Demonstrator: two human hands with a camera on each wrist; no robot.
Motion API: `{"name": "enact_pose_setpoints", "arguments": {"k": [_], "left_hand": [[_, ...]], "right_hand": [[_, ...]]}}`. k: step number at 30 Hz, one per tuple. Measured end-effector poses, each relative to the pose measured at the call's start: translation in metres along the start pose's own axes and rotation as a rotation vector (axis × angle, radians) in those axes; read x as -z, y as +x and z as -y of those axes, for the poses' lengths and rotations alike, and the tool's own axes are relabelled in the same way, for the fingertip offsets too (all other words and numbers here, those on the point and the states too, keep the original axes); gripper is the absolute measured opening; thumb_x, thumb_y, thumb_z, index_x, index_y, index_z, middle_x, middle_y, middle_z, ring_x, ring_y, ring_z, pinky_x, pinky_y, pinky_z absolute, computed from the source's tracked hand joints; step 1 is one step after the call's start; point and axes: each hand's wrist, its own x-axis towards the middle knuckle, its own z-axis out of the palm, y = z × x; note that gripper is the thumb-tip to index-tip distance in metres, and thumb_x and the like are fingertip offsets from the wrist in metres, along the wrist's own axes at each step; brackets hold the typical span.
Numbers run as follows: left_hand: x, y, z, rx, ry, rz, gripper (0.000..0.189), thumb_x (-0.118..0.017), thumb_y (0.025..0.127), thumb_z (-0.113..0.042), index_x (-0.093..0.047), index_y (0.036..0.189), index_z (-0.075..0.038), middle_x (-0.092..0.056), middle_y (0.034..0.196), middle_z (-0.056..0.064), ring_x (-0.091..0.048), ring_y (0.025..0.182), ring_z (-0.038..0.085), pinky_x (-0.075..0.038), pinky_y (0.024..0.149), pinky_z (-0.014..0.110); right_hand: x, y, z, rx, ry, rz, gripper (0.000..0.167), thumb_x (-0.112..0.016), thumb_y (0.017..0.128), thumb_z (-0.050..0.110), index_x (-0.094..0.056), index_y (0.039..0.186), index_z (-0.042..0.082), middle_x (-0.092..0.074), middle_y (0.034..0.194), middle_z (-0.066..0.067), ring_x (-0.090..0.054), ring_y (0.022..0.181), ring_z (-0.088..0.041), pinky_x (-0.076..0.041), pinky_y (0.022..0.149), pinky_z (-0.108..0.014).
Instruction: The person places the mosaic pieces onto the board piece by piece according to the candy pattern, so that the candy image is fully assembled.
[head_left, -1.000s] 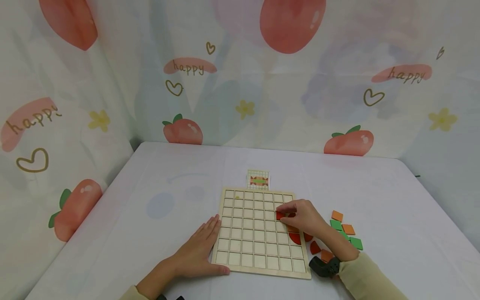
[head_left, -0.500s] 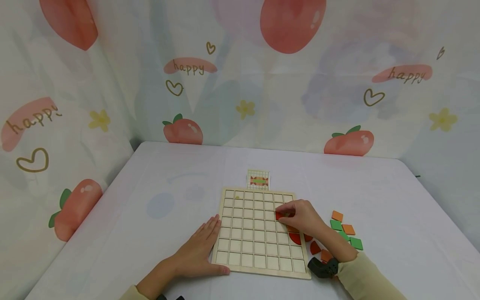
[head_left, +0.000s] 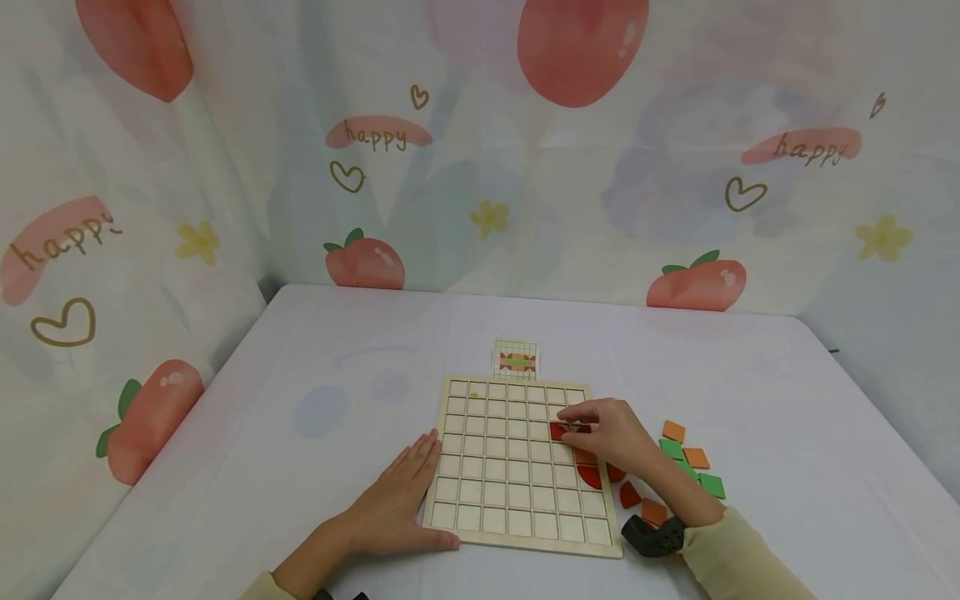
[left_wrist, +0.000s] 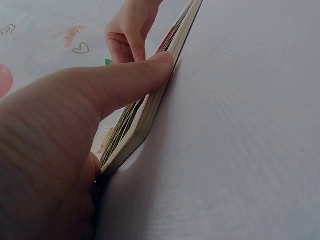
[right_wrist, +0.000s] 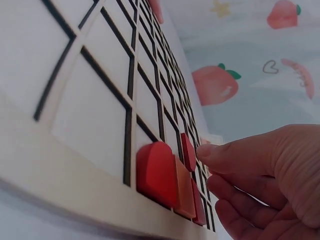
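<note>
The board (head_left: 521, 467), a pale grid of 7 columns and 7 rows, lies flat low in the centre of the frame. A red tile (head_left: 557, 432) sits toward its right side, in the 6th column and 3rd row. The right hand (head_left: 617, 433) is over this tile with its fingers bent and the thumb tip just beside it; I cannot tell whether they pinch it. Down the board's right-hand column run a dark red tile (right_wrist: 198, 202), an orange tile (head_left: 587, 457) and a rounded red tile (head_left: 589, 477). The left hand (head_left: 397, 508) has its fingers straight and rests along the board's left edge, the thumb reaching the lower left corner. A card (head_left: 516, 362) with a small printed pattern lies just above the board's top edge. To the lower right of the frame, loose tiles (head_left: 712, 486), red, orange and green, lie on the white counter (head_left: 360, 333), some partly hidden by the right forearm. Both sleeves (head_left: 738, 554) are beige, and a black device (head_left: 652, 537) sits at the right wrist. A curtain (head_left: 570, 192) with fruit, hearts and "happy" prints fills the upper frame.
</note>
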Motion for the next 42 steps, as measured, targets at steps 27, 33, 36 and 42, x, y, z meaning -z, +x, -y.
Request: {"name": "enact_pose_setpoints", "arguments": {"k": [27,33,36,42], "left_hand": [[0.0,0.0,-0.001,0.01,0.015,0.0,0.116,-0.048,0.071,-0.078,-0.01,0.145,0.002,-0.001,0.153,0.012,0.0,0.138,0.022,-0.009,0.11,0.04],[0.001,0.001,-0.002,0.021,0.006,0.013,0.117,-0.048,0.071,-0.078,-0.009,0.146,0.002,-0.001,0.153,0.012,0.0,0.138,0.022,-0.009,0.11,0.04],[0.001,0.001,-0.002,0.025,0.002,0.015,0.117,-0.049,0.07,-0.078,-0.009,0.146,0.002,-0.001,0.153,0.012,0.0,0.138,0.022,-0.009,0.11,0.04],[0.001,0.001,-0.002,0.016,0.005,0.006,0.117,-0.049,0.071,-0.077,-0.009,0.145,0.003,-0.001,0.153,0.012,0.0,0.138,0.022,-0.009,0.11,0.04]], "right_hand": [[0.051,-0.046,-0.038,-0.11,-0.123,-0.098,0.027,-0.073,0.078,0.012,-0.069,0.103,0.002,-0.067,0.099,-0.01,-0.058,0.097,-0.033,-0.05,0.079,-0.046],[0.056,-0.052,-0.048,-0.145,-0.146,-0.098,0.03,-0.073,0.078,0.011,-0.068,0.104,0.0,-0.067,0.099,-0.012,-0.059,0.096,-0.033,-0.051,0.077,-0.044],[0.057,-0.054,-0.052,-0.162,-0.157,-0.086,0.031,-0.073,0.077,0.012,-0.068,0.105,-0.001,-0.066,0.099,-0.013,-0.058,0.095,-0.033,-0.051,0.077,-0.044],[0.062,-0.059,-0.059,-0.147,-0.181,-0.095,0.032,-0.074,0.075,0.007,-0.067,0.104,-0.004,-0.065,0.102,-0.017,-0.059,0.095,-0.033,-0.052,0.074,-0.039]]}}
